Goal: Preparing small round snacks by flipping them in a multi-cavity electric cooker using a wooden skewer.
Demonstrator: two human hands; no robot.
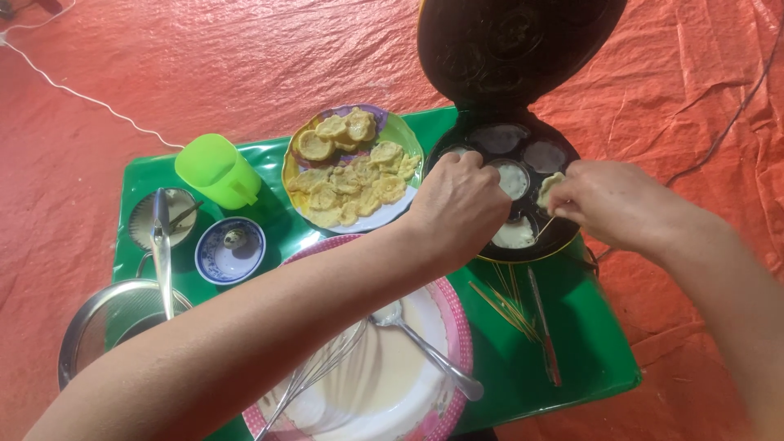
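Note:
My left hand (pixel 457 204) hovers over the near left edge of a round black cake maker (pixel 563 237), fingers curled; whether it pinches a skewer is hidden. Over the maker's right side my right hand (pixel 608 200) grips a thin wooden skewer (pixel 545 226) and lifts a small pale cake (pixel 549 186). Several moulds hold pale batter (pixel 514 233). The maker's lid (pixel 506 45) stands open behind. A plate (pixel 404 131) heaped with golden cooked cakes (pixel 347 175) sits left of the maker.
A green table (pixel 588 343) stands on orange sheeting. On it are a pink-rimmed batter bowl (pixel 457 327) with whisk (pixel 314 371) and spoon (pixel 425 347), loose skewers (pixel 510 306), a green jug (pixel 216 170), a small blue bowl (pixel 231 249), a metal strainer (pixel 106 318) and tongs (pixel 162 245).

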